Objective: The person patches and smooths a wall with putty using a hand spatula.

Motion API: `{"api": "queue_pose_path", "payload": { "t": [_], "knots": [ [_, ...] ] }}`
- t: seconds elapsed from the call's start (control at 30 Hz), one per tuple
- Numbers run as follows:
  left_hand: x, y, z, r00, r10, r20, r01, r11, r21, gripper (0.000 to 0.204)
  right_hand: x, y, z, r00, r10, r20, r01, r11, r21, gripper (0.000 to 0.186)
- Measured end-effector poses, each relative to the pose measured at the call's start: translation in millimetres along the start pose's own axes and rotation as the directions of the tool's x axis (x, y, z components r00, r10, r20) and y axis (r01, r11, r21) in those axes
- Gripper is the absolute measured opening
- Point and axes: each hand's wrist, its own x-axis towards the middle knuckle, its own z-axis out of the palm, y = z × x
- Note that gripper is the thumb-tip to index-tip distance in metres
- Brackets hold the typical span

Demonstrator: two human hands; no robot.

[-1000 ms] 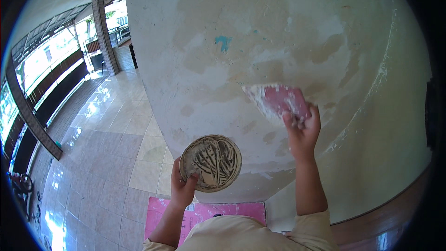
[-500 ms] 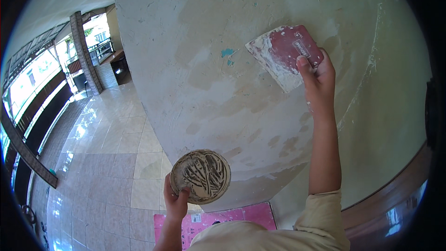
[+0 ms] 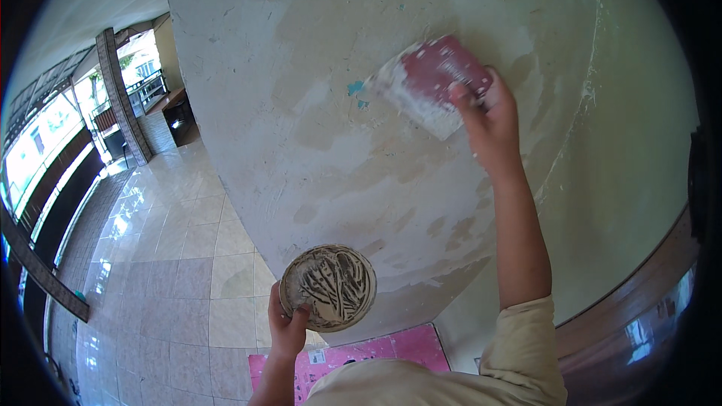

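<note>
My right hand [image 3: 489, 116] grips a flat maroon putty scraper [image 3: 444, 71], its thumb on the near face. White filler is caked along the scraper's left and lower edge, which lies at the wall [image 3: 316, 143], blurred by motion. Just left of its corner is a small turquoise bare spot [image 3: 355, 89]. Damp-looking beige patches and pale smears cover the wall around it. Low in front of me, my left hand [image 3: 288, 327] holds a round shallow bowl [image 3: 329, 288] by its left rim, thumb inside. Streaked remains of filler coat the bowl's dark inside.
A pink cardboard sheet [image 3: 361, 349] lies on the floor at the wall's foot. Tiled floor [image 3: 173, 256] stretches to the left, toward a pillar [image 3: 122, 98] and a railing. A thin white crack line [image 3: 575, 128] runs down the wall on the right, above a brown wooden surface [image 3: 624, 331].
My right hand has swept the scraper leftward across the wall, close to the turquoise spot. The bowl in my left hand has barely shifted. The view has turned slightly.
</note>
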Motion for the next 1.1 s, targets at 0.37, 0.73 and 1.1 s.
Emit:
{"api": "queue_pose_path", "payload": {
  "t": [0.37,0.73,1.1],
  "knots": [
    [-3,4,4,0.997,-0.021,-0.07,0.02,1.0,-0.012,0.045,2,11,-5,0.97,0.01,-0.244,0.04,0.98,0.196,0.029],
    [-8,11,11,0.997,0.007,-0.077,-0.009,1.0,-0.028,0.043,-35,10,-15,0.948,0.026,-0.318,0.05,0.972,0.23,0.023],
    [-11,20,22,0.981,0.181,-0.071,-0.177,0.982,0.061,0.047,-174,-5,-10,0.897,0.213,0.387,-0.28,0.952,0.124,0.029]
  ]
}}
